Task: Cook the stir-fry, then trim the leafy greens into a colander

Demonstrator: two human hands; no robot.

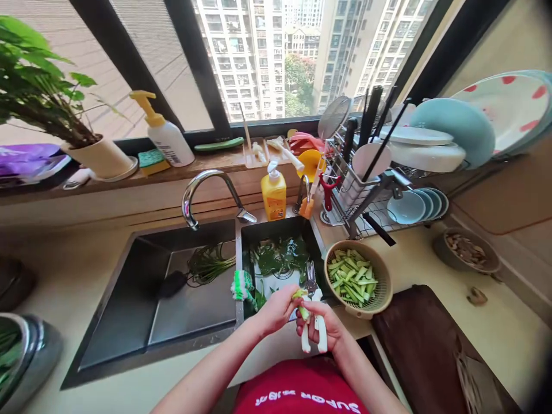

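My left hand (pixel 276 310) is closed on a short pale green vegetable stalk (pixel 301 299) held over the front edge of the right sink basin (pixel 317 241). Pressed against it, my right hand (pixel 324 325) grips a white-handled peeler or pair of scissors (pixel 314 319) with its metal head pointing up at the stalk. Green leaves (pixel 280 259) float in the water of that basin. Just to the right, a tan colander (pixel 379 296) holds several cut green stalk pieces (pixel 352 276).
The left basin (pixel 129 299) holds green chives (pixel 209 264) and a dark object. A chrome tap (pixel 202 190), a yellow soap bottle (pixel 273 195), a loaded dish rack (pixel 388 172), a dark cutting board (pixel 422 345), a potted plant (pixel 38 98) and a green-and-white cloth (pixel 242 286) surround the sink.
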